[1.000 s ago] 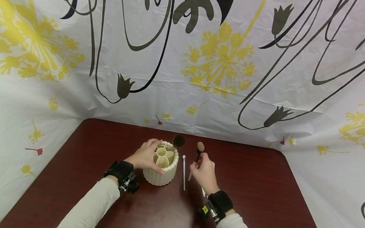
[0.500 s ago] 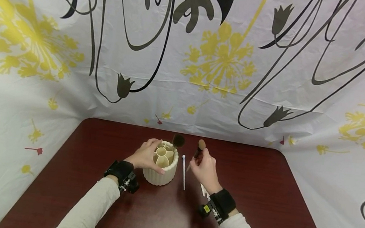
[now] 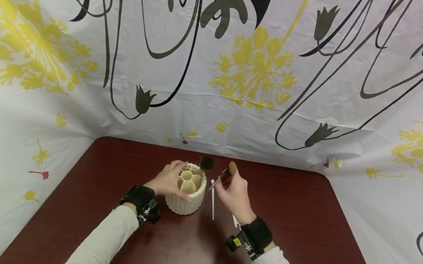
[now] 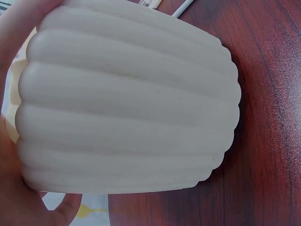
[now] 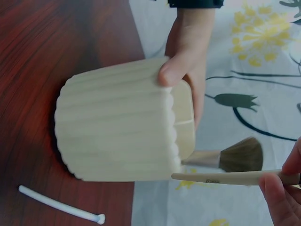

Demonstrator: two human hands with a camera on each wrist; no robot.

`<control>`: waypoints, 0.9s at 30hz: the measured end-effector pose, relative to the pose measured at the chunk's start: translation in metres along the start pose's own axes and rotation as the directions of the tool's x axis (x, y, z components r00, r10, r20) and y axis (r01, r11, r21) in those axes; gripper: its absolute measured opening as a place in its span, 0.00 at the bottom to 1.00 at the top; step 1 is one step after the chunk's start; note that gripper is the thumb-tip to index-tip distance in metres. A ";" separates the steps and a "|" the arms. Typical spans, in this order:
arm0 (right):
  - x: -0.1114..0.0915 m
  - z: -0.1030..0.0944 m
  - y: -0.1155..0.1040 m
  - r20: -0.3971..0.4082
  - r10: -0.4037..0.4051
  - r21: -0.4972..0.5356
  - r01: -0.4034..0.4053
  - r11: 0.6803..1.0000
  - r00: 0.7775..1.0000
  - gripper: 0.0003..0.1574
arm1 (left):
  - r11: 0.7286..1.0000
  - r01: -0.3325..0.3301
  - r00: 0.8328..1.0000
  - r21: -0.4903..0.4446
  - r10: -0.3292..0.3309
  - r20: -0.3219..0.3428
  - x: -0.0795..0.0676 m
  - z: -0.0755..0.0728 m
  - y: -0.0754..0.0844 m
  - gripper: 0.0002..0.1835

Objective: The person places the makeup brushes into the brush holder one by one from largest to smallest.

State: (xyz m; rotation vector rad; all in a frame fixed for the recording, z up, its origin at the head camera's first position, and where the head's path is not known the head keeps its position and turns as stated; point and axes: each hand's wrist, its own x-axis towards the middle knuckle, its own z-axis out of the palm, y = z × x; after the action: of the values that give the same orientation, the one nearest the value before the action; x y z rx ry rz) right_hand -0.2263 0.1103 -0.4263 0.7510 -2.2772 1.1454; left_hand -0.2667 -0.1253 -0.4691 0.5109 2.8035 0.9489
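A cream, ribbed makeup brush holder (image 3: 183, 205) with several compartments stands upright on the table. My left hand (image 3: 167, 181) grips its rim, thumb on the near side. One makeup brush with dark, fanned bristles (image 5: 242, 155) leans out of the holder's far right compartment. To the right of the holder, my right hand (image 3: 237, 196) pinches a second makeup brush (image 5: 225, 178), tilted, with the tip of its pale handle towards the holder and its tan bristles up. In the right wrist view that handle tip overlaps the holder's rim; whether they touch I cannot tell.
A thin white stick with a bluish end (image 3: 213, 202) lies on the table between the holder and my right hand. More pale sticks (image 3: 235, 221) lie partly hidden under my right wrist. Patterned cloth (image 3: 212, 123) hangs behind the dark red table (image 3: 180, 256).
My right hand has shifted left towards the holder, and the brush in it has gone from nearly upright to tilted, handle tip to the left. My left hand and the holder stay put.
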 end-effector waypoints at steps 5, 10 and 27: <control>0.004 0.001 -0.006 -0.008 -0.019 -0.023 0.018 1.000 1.000 0.17 | 1.000 0.002 1.000 -0.001 -0.002 0.003 0.000 0.000 -0.001 0.67; 0.005 0.003 -0.008 -0.004 -0.027 -0.028 0.027 0.999 1.000 0.17 | 1.000 0.001 1.000 -0.002 -0.001 0.003 0.001 0.000 0.000 0.67; 0.003 0.013 -0.008 0.000 -0.035 -0.053 0.035 0.998 0.999 0.14 | 1.000 0.006 1.000 0.008 -0.006 -0.004 0.002 0.001 -0.002 0.67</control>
State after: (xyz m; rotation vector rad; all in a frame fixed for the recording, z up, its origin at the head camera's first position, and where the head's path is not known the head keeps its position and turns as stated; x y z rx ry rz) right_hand -0.2250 0.0948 -0.4267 0.7667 -2.2750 1.0655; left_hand -0.2686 -0.1256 -0.4716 0.5013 2.8116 0.9390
